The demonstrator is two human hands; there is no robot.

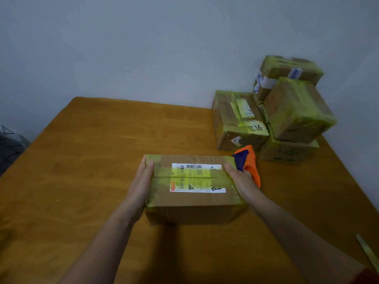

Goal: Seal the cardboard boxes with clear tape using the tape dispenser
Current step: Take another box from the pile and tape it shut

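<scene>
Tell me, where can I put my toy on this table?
The bare table left of the near box is free, up to its far edge. The right back corner is crowded: stacked boxes, with the tape dispenser before them.

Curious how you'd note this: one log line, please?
left hand: flat against box, left end | right hand: box right end, by tape dispenser, grip unclear | box: on table

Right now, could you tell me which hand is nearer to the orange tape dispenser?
Right. The right hand rests on the right end of the box, directly beside the tape dispenser; the left hand is on the opposite end.
</scene>
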